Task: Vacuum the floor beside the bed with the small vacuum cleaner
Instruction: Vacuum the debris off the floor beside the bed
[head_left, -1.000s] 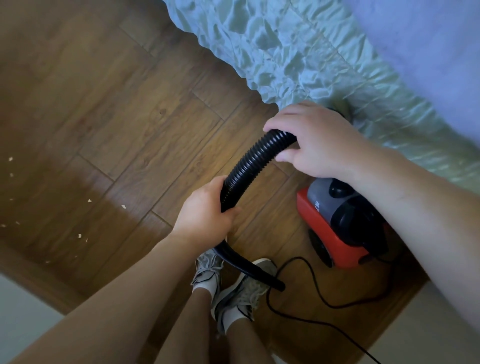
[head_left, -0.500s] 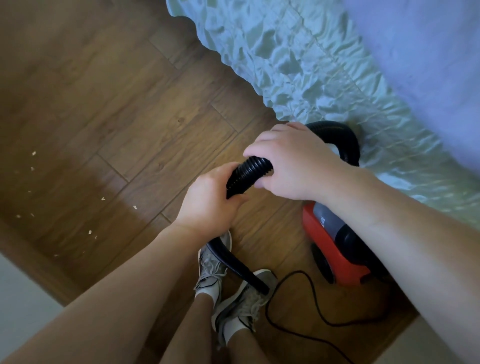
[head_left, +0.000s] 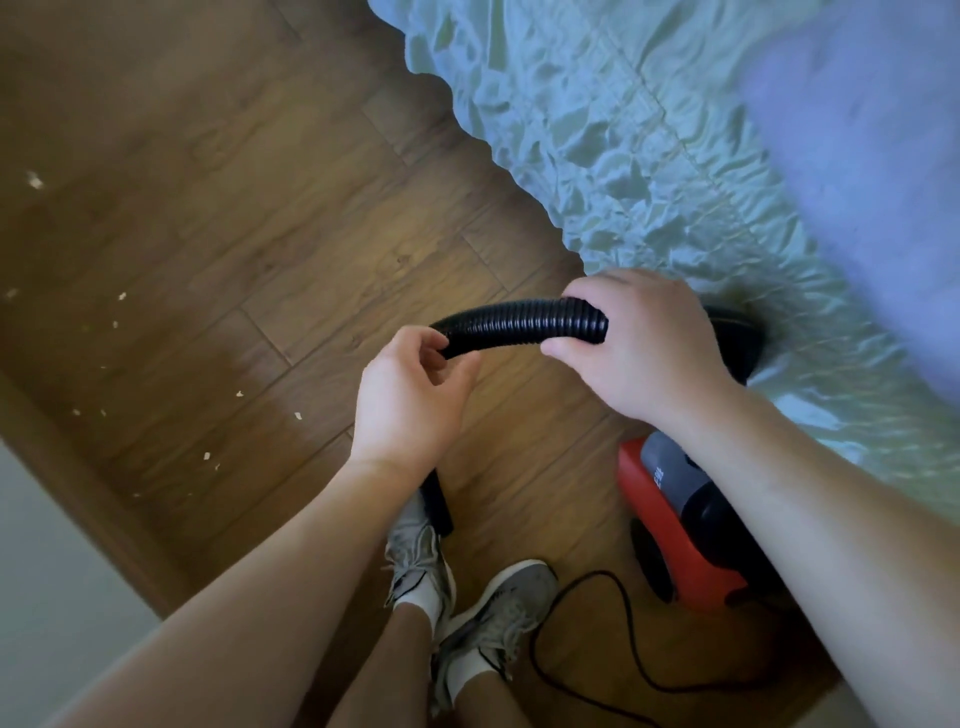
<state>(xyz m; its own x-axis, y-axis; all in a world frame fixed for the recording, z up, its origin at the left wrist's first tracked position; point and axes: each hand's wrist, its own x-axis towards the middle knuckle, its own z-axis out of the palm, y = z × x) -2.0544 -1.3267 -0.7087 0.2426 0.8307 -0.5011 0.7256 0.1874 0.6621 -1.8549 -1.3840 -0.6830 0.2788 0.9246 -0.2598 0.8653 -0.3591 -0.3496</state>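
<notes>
Gripping the ribbed black hose (head_left: 519, 325) with both hands, you are holding it in an arch above the floor (head_left: 260, 234). Your right hand (head_left: 644, 353) is wrapping its fingers (head_left: 597, 286) firmly over one end of the arch, while your left hand (head_left: 410, 405) is curling more loosely round the other (the hose is running on through the palm). The black nozzle (head_left: 436, 504) is hanging below your left wrist, over your shoes (head_left: 498, 597). The small vacuum cleaner (head_left: 680, 525), red and grey, is sitting on the wooden floor just beside the bed (head_left: 623, 130), its cord (head_left: 597, 654) looping near your feet. Pale crumbs (head_left: 239, 393) are lying scattered to your left.
</notes>
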